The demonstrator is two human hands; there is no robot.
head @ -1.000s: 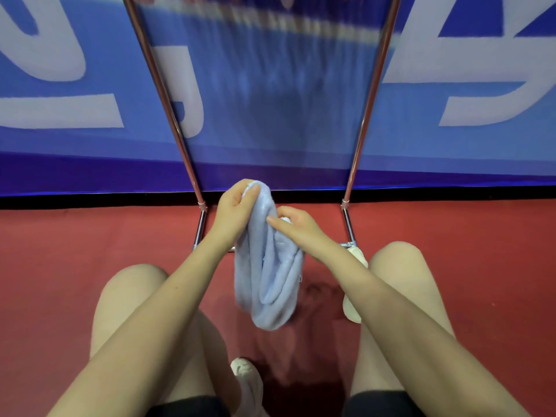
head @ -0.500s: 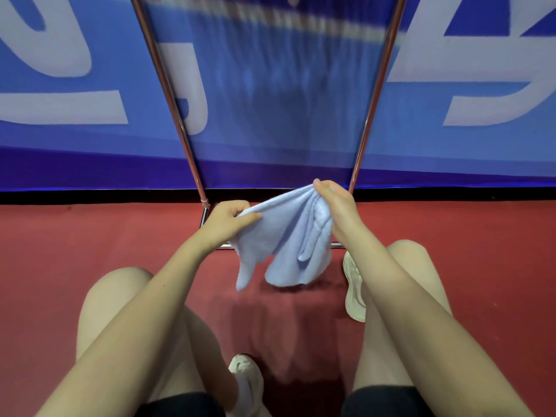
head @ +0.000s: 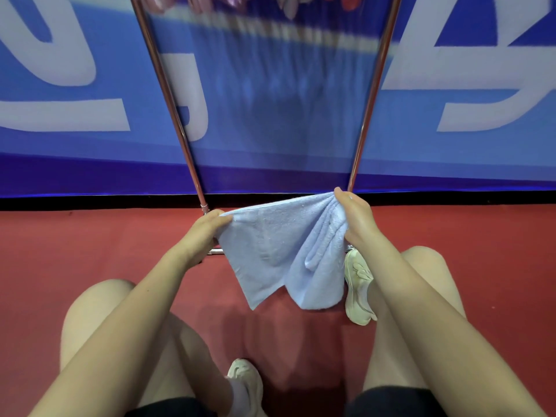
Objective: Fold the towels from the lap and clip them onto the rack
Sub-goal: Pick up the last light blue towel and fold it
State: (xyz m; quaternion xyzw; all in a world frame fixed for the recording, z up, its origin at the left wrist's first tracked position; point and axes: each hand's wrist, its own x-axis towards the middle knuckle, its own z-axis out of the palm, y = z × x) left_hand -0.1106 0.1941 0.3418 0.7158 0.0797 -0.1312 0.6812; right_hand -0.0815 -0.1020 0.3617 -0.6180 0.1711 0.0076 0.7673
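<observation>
A light blue towel [head: 282,251] hangs stretched between my two hands above the red floor, in front of my knees. My left hand [head: 207,233] pinches its left top corner. My right hand [head: 356,219] grips the bunched right top edge, where the cloth gathers in folds. The towel's lower part droops in two points. The rack [head: 168,94] stands just beyond, with two shiny slanted metal posts and a low crossbar partly hidden behind the towel. Pink and red clips [head: 288,4] show blurred at the rack's top.
A blue banner with white letters [head: 469,94] forms the wall behind the rack. The floor [head: 90,245] is red. My right shoe [head: 358,287] rests by the rack's right foot, and my left shoe [head: 243,383] lies between my thighs.
The towel went from a bunched hanging roll to spread wide. My right hand moved right and up with its edge while my left hand moved left, pulling the cloth taut.
</observation>
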